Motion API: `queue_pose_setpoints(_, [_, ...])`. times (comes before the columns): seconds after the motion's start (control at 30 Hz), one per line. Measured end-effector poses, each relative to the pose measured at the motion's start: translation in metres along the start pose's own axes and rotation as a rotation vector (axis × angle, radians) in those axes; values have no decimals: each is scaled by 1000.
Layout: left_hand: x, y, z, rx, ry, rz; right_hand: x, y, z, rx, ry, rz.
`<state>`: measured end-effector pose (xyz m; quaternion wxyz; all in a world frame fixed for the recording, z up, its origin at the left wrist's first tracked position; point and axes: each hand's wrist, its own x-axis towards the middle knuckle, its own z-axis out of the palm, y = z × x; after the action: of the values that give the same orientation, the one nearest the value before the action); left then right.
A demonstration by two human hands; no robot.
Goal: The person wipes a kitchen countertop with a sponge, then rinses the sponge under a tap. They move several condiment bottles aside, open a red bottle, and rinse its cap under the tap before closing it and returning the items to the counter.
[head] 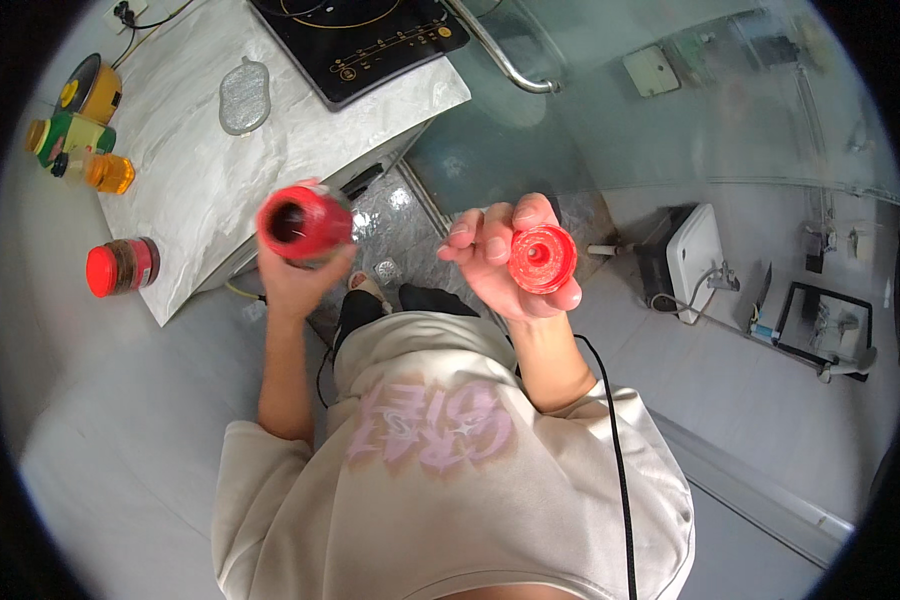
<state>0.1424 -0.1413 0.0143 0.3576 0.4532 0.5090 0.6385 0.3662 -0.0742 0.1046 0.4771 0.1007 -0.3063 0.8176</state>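
My left hand (298, 289) is wrapped around a red open-mouthed bottle (330, 221). The bottle's dark round mouth is turned up towards me, and motion blurs its edges. Most of its body is hidden behind the rim and my fingers. To the right, my right hand (506, 281) holds a red plastic cap (544, 259) between thumb and fingers. The cap's ringed inner side faces me. Bottle and cap are apart, both held in the air in front of my body.
A marble-patterned counter (172, 195) carries an induction cooktop (360, 52), a grey pad (244, 97), a red-lidded jar (124, 268), an amber jar (110, 174), a green-labelled jar (75, 139) and a yellow pot (97, 86). A glass partition (495, 165) and a white washbasin (697, 255) are on the right.
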Motion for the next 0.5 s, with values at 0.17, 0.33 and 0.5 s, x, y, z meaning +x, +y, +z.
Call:
queue_pose_setpoints(0.17, [12,-30,-58,238,297,-19,-6,-2,-3,12,13,-7])
queue_pose_setpoints(0.33, [23,-39,-106,527,407,135,-2,3,-2,13,6,33])
queue_pose_setpoints(0.5, [27,-48,-114,704,440,276,-3,1,6,13,31,128])
